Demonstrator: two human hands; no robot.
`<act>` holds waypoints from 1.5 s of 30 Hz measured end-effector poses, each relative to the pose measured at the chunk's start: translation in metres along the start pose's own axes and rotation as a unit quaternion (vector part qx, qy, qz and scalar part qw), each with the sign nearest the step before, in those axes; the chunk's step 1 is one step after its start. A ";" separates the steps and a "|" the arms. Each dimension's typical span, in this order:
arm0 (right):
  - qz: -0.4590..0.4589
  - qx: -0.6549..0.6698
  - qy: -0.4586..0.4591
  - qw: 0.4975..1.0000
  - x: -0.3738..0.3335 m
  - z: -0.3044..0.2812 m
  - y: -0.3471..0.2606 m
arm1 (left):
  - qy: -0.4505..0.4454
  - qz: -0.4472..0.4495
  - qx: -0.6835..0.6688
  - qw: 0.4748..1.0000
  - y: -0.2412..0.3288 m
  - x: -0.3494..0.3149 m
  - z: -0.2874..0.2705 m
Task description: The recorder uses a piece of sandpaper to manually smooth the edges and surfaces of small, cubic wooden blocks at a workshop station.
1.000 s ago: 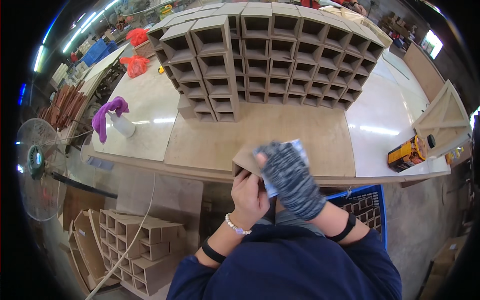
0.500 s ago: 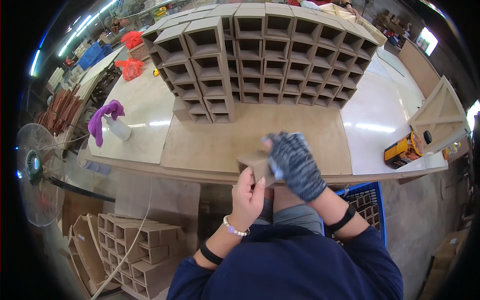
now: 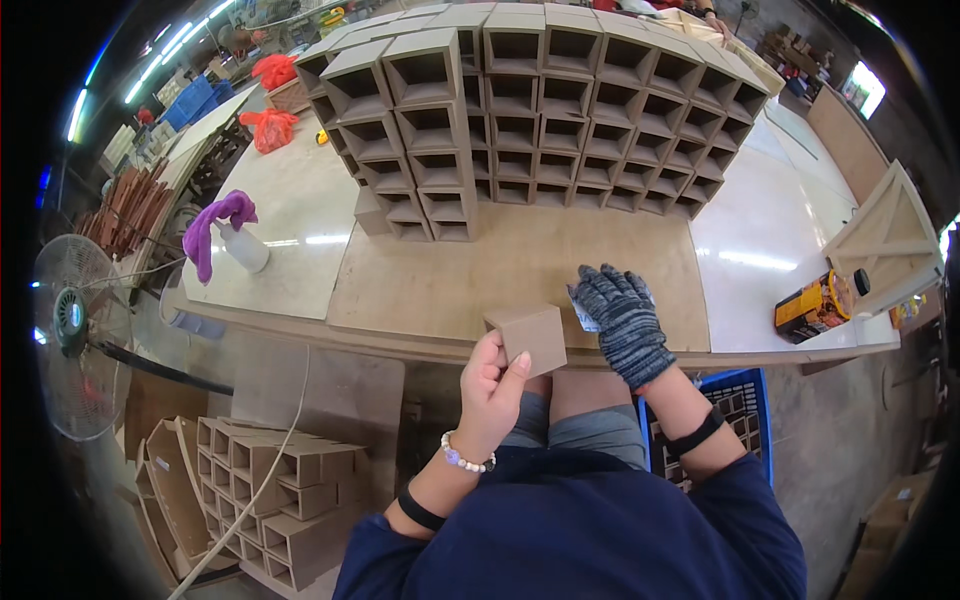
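My left hand (image 3: pixel 490 395), bare and with a bead bracelet at the wrist, grips a small greyish-brown square box (image 3: pixel 537 338) at the table's front edge. The thumb presses on its near face, and the fingers lie along its left side. Just right of the box, apart from it, is my right hand (image 3: pixel 622 325) in a dark grey knitted glove. Its fingers curl over a thin pale bluish piece (image 3: pixel 582 314), mostly hidden under the palm; its kind does not show. Beyond both hands, a tall stack of similar open boxes (image 3: pixel 515 130) stands on the table.
The table (image 3: pixel 420 285) holds a white bottle (image 3: pixel 243 248) draped with a purple cloth (image 3: pixel 208 230) and a jar with a dark lid (image 3: pixel 815 305). More boxes (image 3: pixel 270 480) are piled lower left. A blue crate (image 3: pixel 765 420) with boxes sits lower right. A fan (image 3: pixel 70 320) stands left.
My right hand has moved right, off the box, taking the pale piece along. The box has turned in my left hand, so a flat face now shows.
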State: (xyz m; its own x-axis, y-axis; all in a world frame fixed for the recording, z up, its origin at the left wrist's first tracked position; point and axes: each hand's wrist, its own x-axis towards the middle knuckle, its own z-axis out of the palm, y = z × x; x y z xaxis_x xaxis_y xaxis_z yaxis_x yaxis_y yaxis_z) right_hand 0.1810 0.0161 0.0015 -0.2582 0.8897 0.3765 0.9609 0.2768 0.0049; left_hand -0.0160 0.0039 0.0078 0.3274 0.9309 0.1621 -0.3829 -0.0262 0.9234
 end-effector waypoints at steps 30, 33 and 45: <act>0.150 0.634 -0.005 0.759 0.009 -0.053 -0.046 | 0.031 0.318 0.432 0.843 0.001 0.001 -0.003; 0.137 0.546 -0.013 0.826 0.008 -0.052 -0.042 | 0.016 0.302 0.435 0.848 0.000 -0.003 -0.005; 0.162 0.620 -0.007 0.768 0.008 -0.057 -0.044 | 0.011 0.357 0.445 0.821 0.004 -0.002 -0.003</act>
State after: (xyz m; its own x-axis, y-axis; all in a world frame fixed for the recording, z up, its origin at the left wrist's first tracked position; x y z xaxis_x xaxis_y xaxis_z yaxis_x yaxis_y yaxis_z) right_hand 0.1428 -0.0098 0.0574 -0.0353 0.9862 0.1620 0.1441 0.1654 -0.9756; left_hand -0.0209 0.0033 0.0097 0.2748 0.5683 0.7756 0.3155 -0.8152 0.4856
